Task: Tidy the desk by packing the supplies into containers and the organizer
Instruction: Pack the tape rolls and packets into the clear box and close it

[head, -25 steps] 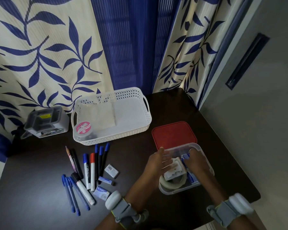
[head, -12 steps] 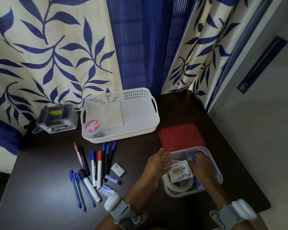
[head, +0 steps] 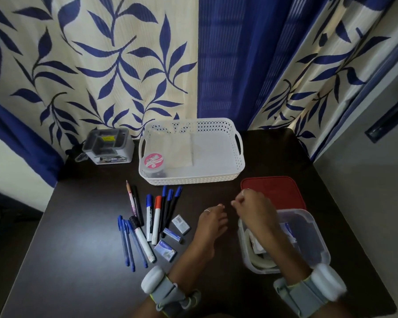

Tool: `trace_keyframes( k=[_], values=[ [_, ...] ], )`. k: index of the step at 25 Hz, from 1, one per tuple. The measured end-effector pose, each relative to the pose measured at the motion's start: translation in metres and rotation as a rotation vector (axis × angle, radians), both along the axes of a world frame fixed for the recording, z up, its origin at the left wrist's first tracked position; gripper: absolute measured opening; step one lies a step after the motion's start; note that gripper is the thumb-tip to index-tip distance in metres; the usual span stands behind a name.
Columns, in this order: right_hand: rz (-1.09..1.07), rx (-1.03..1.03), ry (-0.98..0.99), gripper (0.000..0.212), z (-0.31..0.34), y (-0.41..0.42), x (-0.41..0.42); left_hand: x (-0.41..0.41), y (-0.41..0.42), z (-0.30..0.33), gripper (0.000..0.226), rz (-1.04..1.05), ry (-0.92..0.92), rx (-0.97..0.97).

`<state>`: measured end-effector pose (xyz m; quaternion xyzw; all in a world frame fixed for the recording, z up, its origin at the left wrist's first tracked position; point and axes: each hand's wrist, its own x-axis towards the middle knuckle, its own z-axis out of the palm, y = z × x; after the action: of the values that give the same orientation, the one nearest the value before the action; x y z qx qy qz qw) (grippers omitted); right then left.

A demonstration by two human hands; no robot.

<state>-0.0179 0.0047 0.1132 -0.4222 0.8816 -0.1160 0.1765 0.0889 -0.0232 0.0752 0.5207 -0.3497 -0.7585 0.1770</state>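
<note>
A clear plastic container stands at the table's right, with a tape roll and small boxes inside. Its red lid lies flat just behind it. My right hand hovers blurred above the container's left rim, fingers loosely curled, with nothing seen in them. My left hand hangs relaxed over the table left of the container and holds nothing. Three small eraser boxes lie just left of my left hand. Several pens and markers lie in a row beyond them.
A white perforated basket at the back holds a pink-lidded round tub and a flat packet. A grey desk organizer stands at the back left. Curtains hang behind the dark table; a wall is at the right.
Both hands have left the clear container and moved left and up; the small box they held now stays inside. The camera view has shifted.
</note>
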Motion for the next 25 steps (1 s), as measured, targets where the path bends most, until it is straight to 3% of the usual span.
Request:
trace_keyframes(
  k=[5,7,10,12,15,17,22,25],
  values=[
    [0.263,0.139,-0.100,0.024,-0.038,-0.044,0.046,0.031,-0.012,-0.005,0.031,0.172,-0.105,-0.050],
    [0.369,0.181,-0.140,0.030,-0.055,-0.056,0.062,0.042,-0.015,-0.011,0.015,0.281,-0.156,-0.014],
    [0.475,0.213,-0.224,0.037,-0.080,-0.068,0.081,0.056,-0.022,-0.024,0.046,0.443,-0.161,0.034],
    [0.511,0.229,-0.228,0.040,-0.093,-0.071,0.090,0.065,-0.026,-0.026,0.046,0.504,-0.158,0.041],
    [0.537,0.217,-0.128,0.036,-0.102,-0.071,0.099,0.072,-0.031,-0.021,0.016,0.537,-0.130,0.031],
    [0.543,0.214,-0.095,0.030,-0.103,-0.071,0.101,0.072,-0.032,-0.020,0.011,0.533,-0.114,0.033],
    [0.426,0.149,-0.279,0.026,-0.087,-0.068,0.086,0.066,-0.029,-0.013,0.049,0.479,-0.150,0.004],
    [0.292,0.062,-0.487,0.031,-0.065,-0.060,0.071,0.057,-0.027,-0.007,0.041,0.425,-0.164,-0.022]
  ],
)
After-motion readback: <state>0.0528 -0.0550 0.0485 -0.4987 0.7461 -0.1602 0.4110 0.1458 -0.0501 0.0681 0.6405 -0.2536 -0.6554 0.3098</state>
